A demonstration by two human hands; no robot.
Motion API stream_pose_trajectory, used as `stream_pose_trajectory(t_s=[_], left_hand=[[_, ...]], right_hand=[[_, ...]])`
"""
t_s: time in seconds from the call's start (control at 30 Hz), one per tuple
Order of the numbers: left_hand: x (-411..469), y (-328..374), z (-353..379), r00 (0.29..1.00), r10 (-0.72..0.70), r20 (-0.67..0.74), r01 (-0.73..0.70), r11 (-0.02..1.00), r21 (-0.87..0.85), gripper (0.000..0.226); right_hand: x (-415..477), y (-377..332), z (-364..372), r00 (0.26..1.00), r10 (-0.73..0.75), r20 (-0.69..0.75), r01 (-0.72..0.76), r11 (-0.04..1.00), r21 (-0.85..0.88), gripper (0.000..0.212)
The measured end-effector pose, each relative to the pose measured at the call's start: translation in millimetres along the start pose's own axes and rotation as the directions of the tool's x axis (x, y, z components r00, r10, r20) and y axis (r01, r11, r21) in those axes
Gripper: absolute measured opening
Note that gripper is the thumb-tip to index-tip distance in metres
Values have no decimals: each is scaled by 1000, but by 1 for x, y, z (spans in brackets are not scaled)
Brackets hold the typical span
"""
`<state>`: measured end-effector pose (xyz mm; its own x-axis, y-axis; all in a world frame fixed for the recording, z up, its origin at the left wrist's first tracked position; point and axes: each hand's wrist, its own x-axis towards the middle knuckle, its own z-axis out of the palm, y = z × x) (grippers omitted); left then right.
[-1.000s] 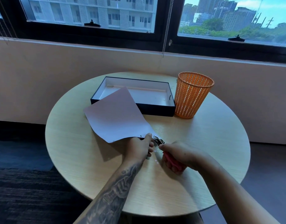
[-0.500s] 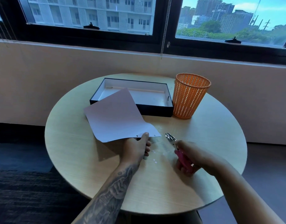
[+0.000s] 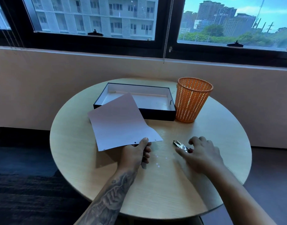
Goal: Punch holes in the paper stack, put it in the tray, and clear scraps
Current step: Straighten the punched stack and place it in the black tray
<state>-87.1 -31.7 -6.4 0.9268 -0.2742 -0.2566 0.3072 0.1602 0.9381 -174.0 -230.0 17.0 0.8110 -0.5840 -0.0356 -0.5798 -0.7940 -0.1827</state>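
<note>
Head view: your left hand (image 3: 136, 153) pinches the near edge of the paper stack (image 3: 121, 124), thumb on top. The paper tips up and away from that hand, with small holes along the held edge. Your right hand (image 3: 202, 153) is spread loose over the hole punch (image 3: 180, 145) on the table (image 3: 155, 192). Tiny white scraps (image 3: 158, 164) lie between your hands. Past the paper sits the tray (image 3: 159, 115), with an orange basket (image 3: 190, 101) just beside it.
</note>
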Motion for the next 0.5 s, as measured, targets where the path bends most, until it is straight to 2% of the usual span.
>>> stream_pose_trajectory(t_s=[0.03,0.1,0.17,0.2,0.33,0.43,0.5], left_hand=[[-1,0,-1,1000,-2,-1,2,1000,-7,28],[-3,0,-3,1000,-7,3,7,1000,-12,28],[-6,2,-6,1000,-5,7,5,1000,-8,28],[-6,3,-7,1000,-4,10,4,1000,-7,28],[-11,9,-13,999,10,51,-10,1000,-1,28],[-15,13,-17,995,24,99,-32,996,83,33],[-16,12,-21,992,19,121,-34,992,123,37]], right_hand=[[3,-7,-5,999,-18,-26,20,997,72,61],[13,-26,-14,996,-68,-56,83,937,338,58],[27,-55,-20,995,-104,0,86,816,572,50],[38,-68,-20,992,-117,50,60,774,631,47],[75,-111,-7,947,-140,288,-136,639,757,50],[84,-126,-2,889,-139,437,-315,508,801,38],[83,-131,-3,871,-168,461,-337,477,812,28]])
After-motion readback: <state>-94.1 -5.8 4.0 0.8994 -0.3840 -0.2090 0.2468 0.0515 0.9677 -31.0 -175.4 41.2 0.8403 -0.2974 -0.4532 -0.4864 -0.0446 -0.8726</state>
